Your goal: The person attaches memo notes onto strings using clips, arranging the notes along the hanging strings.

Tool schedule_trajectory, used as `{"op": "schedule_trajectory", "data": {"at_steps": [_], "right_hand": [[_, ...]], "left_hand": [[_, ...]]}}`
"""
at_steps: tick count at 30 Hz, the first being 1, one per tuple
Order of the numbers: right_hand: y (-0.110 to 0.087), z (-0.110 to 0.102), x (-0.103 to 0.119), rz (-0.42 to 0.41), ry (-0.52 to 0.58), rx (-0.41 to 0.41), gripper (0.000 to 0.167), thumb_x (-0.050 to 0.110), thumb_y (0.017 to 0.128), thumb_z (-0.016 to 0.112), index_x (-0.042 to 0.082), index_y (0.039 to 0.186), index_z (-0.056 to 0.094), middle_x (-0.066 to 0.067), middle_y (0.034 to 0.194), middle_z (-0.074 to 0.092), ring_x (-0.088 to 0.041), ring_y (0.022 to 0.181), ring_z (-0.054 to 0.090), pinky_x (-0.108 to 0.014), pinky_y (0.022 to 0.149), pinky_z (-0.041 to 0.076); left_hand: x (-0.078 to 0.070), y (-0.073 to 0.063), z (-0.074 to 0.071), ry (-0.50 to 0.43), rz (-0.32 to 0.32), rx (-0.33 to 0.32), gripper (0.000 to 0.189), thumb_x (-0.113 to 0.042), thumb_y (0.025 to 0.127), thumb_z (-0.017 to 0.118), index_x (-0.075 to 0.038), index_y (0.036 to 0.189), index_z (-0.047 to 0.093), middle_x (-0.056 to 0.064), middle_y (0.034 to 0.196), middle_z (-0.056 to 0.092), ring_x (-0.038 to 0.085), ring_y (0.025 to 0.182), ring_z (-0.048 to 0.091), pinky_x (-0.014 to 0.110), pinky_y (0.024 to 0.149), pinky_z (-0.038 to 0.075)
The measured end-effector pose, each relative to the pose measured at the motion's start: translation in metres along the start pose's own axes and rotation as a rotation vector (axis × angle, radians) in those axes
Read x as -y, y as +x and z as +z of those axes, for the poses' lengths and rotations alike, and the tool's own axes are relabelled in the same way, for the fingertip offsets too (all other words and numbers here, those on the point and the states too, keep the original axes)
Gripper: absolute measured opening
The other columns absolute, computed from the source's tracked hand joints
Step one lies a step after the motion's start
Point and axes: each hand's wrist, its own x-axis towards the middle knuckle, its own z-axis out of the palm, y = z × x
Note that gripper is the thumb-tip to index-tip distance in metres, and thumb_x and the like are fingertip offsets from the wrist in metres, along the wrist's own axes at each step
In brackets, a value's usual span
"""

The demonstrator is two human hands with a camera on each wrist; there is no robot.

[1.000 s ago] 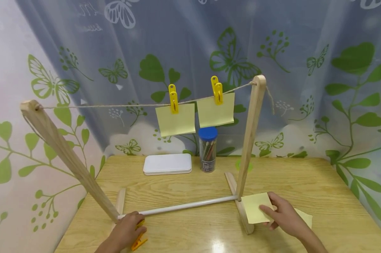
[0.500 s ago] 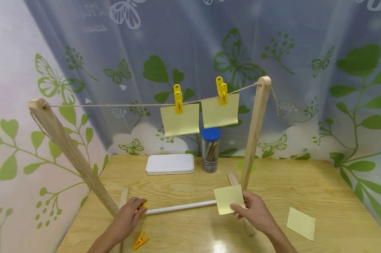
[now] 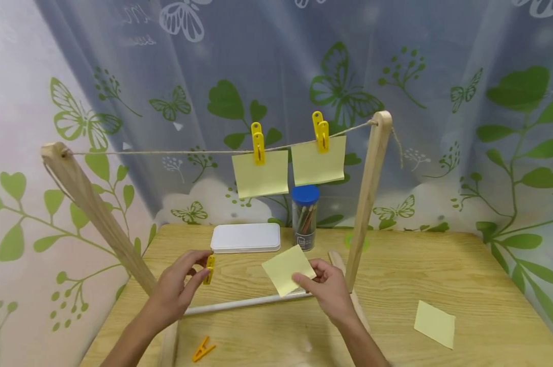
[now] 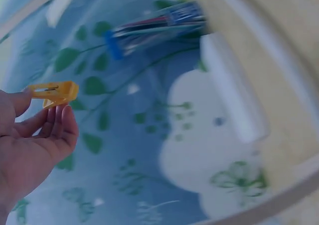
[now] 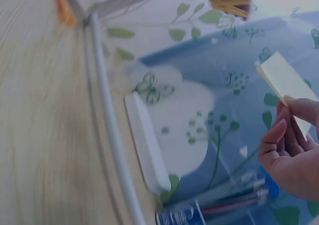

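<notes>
My left hand (image 3: 173, 288) pinches a yellow clothespin (image 3: 209, 269) between thumb and fingers, raised over the left part of the table. In the left wrist view the clothespin (image 4: 55, 91) shows side-on at the fingertips. My right hand (image 3: 328, 288) holds a pale yellow sticky note (image 3: 287, 270) by its right corner, thumb in front, above the white rod (image 3: 239, 304). Two more sticky notes, a left one (image 3: 261, 176) and a right one (image 3: 319, 162), hang from a string (image 3: 166, 152), each under a yellow clothespin (image 3: 258, 148).
The string runs between a left wooden post (image 3: 97, 214) and a right wooden post (image 3: 369, 199). Behind the rod are a white case (image 3: 245, 237) and a blue-lidded pencil tub (image 3: 305, 219). An orange clothespin (image 3: 203, 349) and another sticky note (image 3: 435, 324) lie on the table.
My left hand has picked up a yellow clothespin and lifted it, leaving the orange one on the table. The right hand has carried its sticky note leftward and up, toward the middle.
</notes>
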Motion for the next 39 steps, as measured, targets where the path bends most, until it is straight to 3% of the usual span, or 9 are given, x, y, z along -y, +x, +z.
{"op": "schedule_trajectory", "data": {"at_steps": [3, 7, 10, 13, 18, 24, 27, 33, 39], "right_hand": [[0.005, 0.015, 0.005, -0.004, 0.07, 0.003, 0.028, 0.011, 0.083, 0.072, -0.008, 0.102, 0.063, 0.004, 0.073, 0.061, -0.008, 0.062, 0.05, -0.019, 0.059, 0.044], [0.011, 0.035, 0.011, -0.031, 0.175, -0.01, 0.026, 0.01, 0.085, 0.07, -0.008, 0.103, 0.063, 0.005, 0.072, 0.059, -0.008, 0.06, 0.046, -0.018, 0.057, 0.039], [0.015, 0.05, 0.015, -0.041, 0.264, -0.014, 0.02, 0.009, 0.086, 0.069, -0.005, 0.099, 0.064, 0.004, 0.069, 0.06, -0.007, 0.055, 0.043, -0.019, 0.053, 0.036], [0.019, 0.063, 0.02, -0.048, 0.348, 0.01, 0.012, 0.007, 0.086, 0.068, 0.001, 0.095, 0.064, 0.003, 0.069, 0.061, -0.006, 0.051, 0.043, -0.018, 0.05, 0.036], [0.024, 0.082, 0.032, -0.059, 0.428, 0.057, 0.006, 0.007, 0.087, 0.067, 0.004, 0.092, 0.065, 0.002, 0.073, 0.064, -0.005, 0.054, 0.052, -0.017, 0.054, 0.045], [0.029, 0.098, 0.046, -0.073, 0.476, 0.124, 0.006, 0.005, 0.088, 0.066, 0.001, 0.092, 0.065, 0.002, 0.073, 0.062, -0.006, 0.06, 0.057, -0.018, 0.06, 0.05], [0.033, 0.106, 0.053, -0.08, 0.481, 0.152, 0.005, 0.001, 0.089, 0.062, 0.003, 0.087, 0.065, 0.002, 0.072, 0.063, -0.006, 0.063, 0.06, -0.018, 0.064, 0.053], [0.038, 0.114, 0.065, -0.071, 0.451, 0.169, 0.012, 0.003, 0.09, 0.062, 0.009, 0.081, 0.063, 0.004, 0.073, 0.065, -0.006, 0.07, 0.064, -0.02, 0.07, 0.055], [0.045, 0.121, 0.077, -0.048, 0.499, 0.144, 0.011, 0.0, 0.09, 0.06, 0.011, 0.086, 0.058, 0.005, 0.075, 0.066, -0.006, 0.07, 0.063, -0.02, 0.068, 0.053]], "left_hand": [[-0.012, 0.013, -0.013, -0.026, 0.002, -0.061, 0.032, 0.006, 0.089, 0.058, 0.001, 0.12, 0.057, 0.007, 0.104, 0.064, 0.006, 0.087, 0.058, 0.017, 0.074, 0.051], [-0.03, 0.031, -0.028, -0.145, 0.029, -0.122, 0.033, 0.013, 0.089, 0.054, 0.004, 0.121, 0.055, 0.01, 0.108, 0.061, 0.003, 0.099, 0.055, 0.01, 0.082, 0.046], [-0.044, 0.044, -0.037, -0.264, 0.075, -0.162, 0.035, 0.02, 0.087, 0.049, 0.01, 0.12, 0.052, 0.007, 0.109, 0.058, 0.003, 0.103, 0.053, 0.01, 0.084, 0.045], [-0.057, 0.057, -0.047, -0.322, 0.117, -0.203, 0.034, 0.021, 0.088, 0.045, 0.012, 0.12, 0.051, -0.001, 0.11, 0.058, 0.006, 0.103, 0.055, 0.011, 0.084, 0.046], [-0.079, 0.08, -0.064, -0.308, 0.149, -0.264, 0.028, 0.016, 0.09, 0.046, 0.015, 0.118, 0.052, -0.005, 0.111, 0.06, 0.009, 0.101, 0.057, 0.013, 0.081, 0.049], [-0.102, 0.103, -0.076, -0.266, 0.132, -0.333, 0.023, 0.013, 0.09, 0.05, 0.015, 0.112, 0.055, -0.009, 0.106, 0.061, 0.009, 0.097, 0.057, 0.015, 0.08, 0.049], [-0.109, 0.111, -0.082, -0.265, 0.097, -0.394, 0.021, 0.012, 0.09, 0.051, 0.015, 0.11, 0.056, -0.014, 0.103, 0.062, 0.009, 0.094, 0.058, 0.017, 0.078, 0.049], [-0.117, 0.13, -0.088, -0.272, 0.067, -0.544, 0.017, 0.003, 0.092, 0.055, 0.011, 0.106, 0.06, -0.011, 0.098, 0.064, 0.011, 0.087, 0.061, 0.017, 0.073, 0.049], [-0.115, 0.143, -0.092, -0.391, 0.041, -0.579, 0.011, 0.001, 0.091, 0.057, -0.002, 0.099, 0.064, -0.001, 0.096, 0.065, 0.014, 0.083, 0.063, 0.018, 0.065, 0.053]]}}
